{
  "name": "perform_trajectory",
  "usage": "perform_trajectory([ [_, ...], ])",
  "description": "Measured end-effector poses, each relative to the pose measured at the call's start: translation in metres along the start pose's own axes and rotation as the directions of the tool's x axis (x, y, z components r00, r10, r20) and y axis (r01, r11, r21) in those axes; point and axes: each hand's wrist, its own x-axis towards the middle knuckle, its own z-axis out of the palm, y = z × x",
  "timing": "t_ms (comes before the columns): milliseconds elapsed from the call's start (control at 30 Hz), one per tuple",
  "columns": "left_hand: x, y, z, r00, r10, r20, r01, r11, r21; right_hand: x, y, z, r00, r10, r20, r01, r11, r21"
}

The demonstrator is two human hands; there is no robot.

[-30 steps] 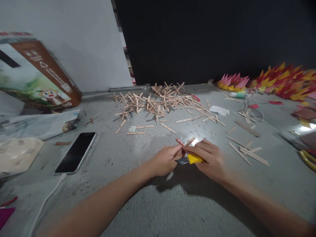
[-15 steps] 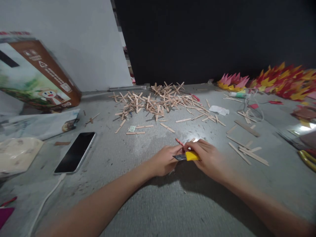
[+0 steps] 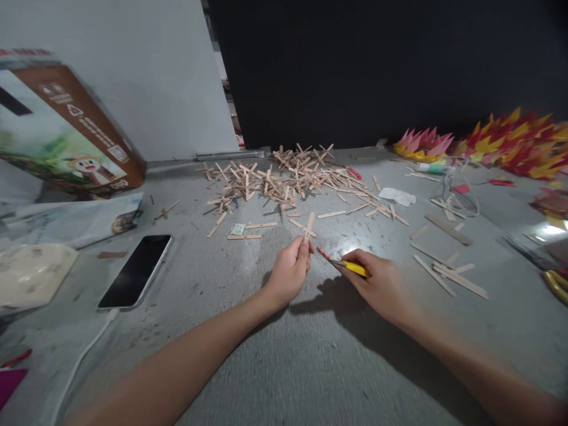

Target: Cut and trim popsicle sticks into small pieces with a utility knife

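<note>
My left hand point(image 3: 289, 271) is closed in a pinch on a short wooden stick point(image 3: 309, 225), held upright above the grey table point(image 3: 284, 355). My right hand point(image 3: 377, 284) is closed on a yellow utility knife point(image 3: 355, 268), its tip pointing left toward a small red piece point(image 3: 323, 253) lying between the hands. A large pile of wooden sticks glued into crosses point(image 3: 284, 177) lies beyond both hands.
A phone point(image 3: 135, 271) on a white cable lies at the left, beside papers and a tilted cardboard box point(image 3: 66, 133). Loose longer sticks point(image 3: 448, 275) lie at the right. Pink, red and yellow paper flowers point(image 3: 488, 145) line the back right. Yellow-handled scissors point(image 3: 554, 283) sit at the right edge.
My left hand has lifted away from the knife and moved up and left, now holding a stick upright. My right hand has turned the knife so less of its yellow body shows.
</note>
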Motion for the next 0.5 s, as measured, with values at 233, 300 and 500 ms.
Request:
perform_trajectory([
  [233,-0.001,-0.001,0.0,0.999,0.049,-0.011,-0.049,0.999,0.023,0.003,-0.011,-0.004,0.997,0.081,0.01,-0.082,0.992,0.094],
  [300,-0.001,-0.001,0.0,0.997,0.075,-0.029,-0.074,0.997,0.036,0.002,-0.014,-0.006,0.997,0.07,0.02,-0.072,0.989,0.13],
  [500,0.0,-0.001,-0.001,0.994,0.102,-0.039,-0.099,0.992,0.084,-0.004,-0.02,-0.01,0.995,-0.025,0.093,0.011,0.989,0.151],
])
